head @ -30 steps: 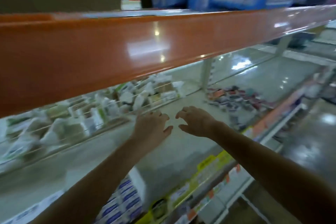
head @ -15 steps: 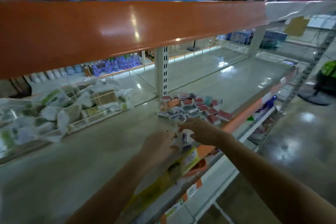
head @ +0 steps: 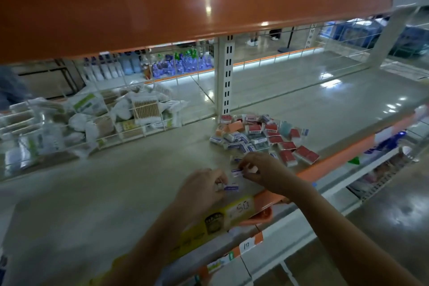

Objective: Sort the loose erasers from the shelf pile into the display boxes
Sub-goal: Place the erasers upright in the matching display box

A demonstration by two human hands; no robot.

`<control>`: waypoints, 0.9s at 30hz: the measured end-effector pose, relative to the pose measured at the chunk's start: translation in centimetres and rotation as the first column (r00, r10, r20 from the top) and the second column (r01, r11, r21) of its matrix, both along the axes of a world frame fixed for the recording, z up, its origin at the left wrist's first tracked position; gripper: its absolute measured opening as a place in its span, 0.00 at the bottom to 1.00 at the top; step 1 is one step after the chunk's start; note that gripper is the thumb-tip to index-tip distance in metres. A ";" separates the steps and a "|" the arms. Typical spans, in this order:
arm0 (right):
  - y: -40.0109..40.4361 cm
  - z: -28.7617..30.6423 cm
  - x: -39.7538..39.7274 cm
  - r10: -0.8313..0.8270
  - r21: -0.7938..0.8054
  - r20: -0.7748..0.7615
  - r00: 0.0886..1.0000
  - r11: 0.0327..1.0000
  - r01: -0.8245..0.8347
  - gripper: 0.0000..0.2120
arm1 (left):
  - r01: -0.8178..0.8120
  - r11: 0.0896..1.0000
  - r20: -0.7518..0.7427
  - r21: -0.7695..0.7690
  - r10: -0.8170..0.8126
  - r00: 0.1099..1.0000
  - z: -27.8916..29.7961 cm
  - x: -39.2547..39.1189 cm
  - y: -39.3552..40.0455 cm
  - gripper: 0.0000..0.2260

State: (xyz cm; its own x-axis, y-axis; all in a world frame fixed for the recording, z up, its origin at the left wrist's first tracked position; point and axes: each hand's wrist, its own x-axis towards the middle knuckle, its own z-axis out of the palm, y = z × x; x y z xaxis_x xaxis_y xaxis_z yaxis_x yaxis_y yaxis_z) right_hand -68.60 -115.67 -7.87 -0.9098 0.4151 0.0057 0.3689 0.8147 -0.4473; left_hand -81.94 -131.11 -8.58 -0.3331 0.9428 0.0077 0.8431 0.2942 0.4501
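both hands have come down from the bare shelf middle to its front edge, left hand [head: 204, 189] and right hand [head: 262, 170] each pinching a blue-and-white eraser [head: 232, 187], with the eraser pile [head: 260, 137] just beyond, so sorting has begun.

Glossy orange metal beam [head: 185, 2]; matt shelf [head: 92, 204].

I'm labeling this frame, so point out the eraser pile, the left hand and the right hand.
eraser pile [head: 260, 134], head view, on a white eraser mid-pile.
left hand [head: 202, 189], head view, back of the hand.
right hand [head: 267, 170], head view, back of the hand.
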 end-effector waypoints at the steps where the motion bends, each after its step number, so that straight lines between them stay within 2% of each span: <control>1: -0.2 0.1 0.0 -0.008 -0.061 -0.041 0.999 0.998 0.006 0.08 | -0.032 0.999 0.011 0.021 0.032 0.999 0.1 -0.3 -0.5 0.09; 3: -0.7 0.3 0.0 -0.028 -0.199 -0.111 0.993 0.980 0.005 0.08 | -0.080 0.992 0.041 0.093 0.077 0.996 0.4 -0.8 -1.4 0.08; 5: -1.5 0.6 -0.4 -0.069 -0.386 -0.179 0.981 0.922 -0.006 0.08 | -0.112 0.982 0.044 0.152 0.107 0.993 0.8 -1.2 -2.5 0.07; 8: -3.0 1.1 -1.2 -0.154 -0.677 -0.245 0.957 0.733 -0.056 0.08 | -0.165 0.961 0.057 0.221 0.156 0.986 1.6 -1.5 -4.5 0.07; 11: -4.6 1.5 -2.6 -0.179 -0.842 -0.270 0.946 0.520 -0.142 0.08 | -0.239 0.931 0.077 0.276 0.226 0.971 2.5 -1.6 -6.7 0.06; 13: -5.7 1.9 -3.7 -0.154 -0.879 -0.267 0.951 0.444 -0.175 0.12 | -0.280 0.916 0.074 0.287 0.270 0.960 2.9 -1.7 -8.3 0.07; 15: -6.8 2.3 -4.9 -0.114 -0.888 -0.251 0.961 0.422 -0.182 0.15 | -0.321 0.896 0.075 0.306 0.313 0.947 3.2 -1.8 -10.1 0.07; 19: -9.6 2.9 -7.3 -0.103 -0.930 -0.204 0.974 0.330 -0.160 0.13 | -0.404 0.854 0.082 0.328 0.400 0.913 3.5 -2.5 -13.9 0.08; 22: -12.3 3.0 -9.3 -0.070 -0.927 -0.149 0.986 0.357 -0.115 0.08 | -0.451 0.825 0.095 0.339 0.447 0.889 3.8 -3.3 -17.0 0.09; 25: -15.4 3.0 -11.1 0.003 -0.909 -0.132 0.991 0.399 -0.122 0.08 | -0.469 0.810 0.107 0.352 0.463 0.880 3.9 -4.3 -20.4 0.09; 27: -17.7 3.0 -12.3 0.020 -0.919 -0.143 0.990 0.368 -0.140 0.08 | -0.501 0.791 0.129 0.352 0.489 0.863 3.9 -5.2 -23.1 0.09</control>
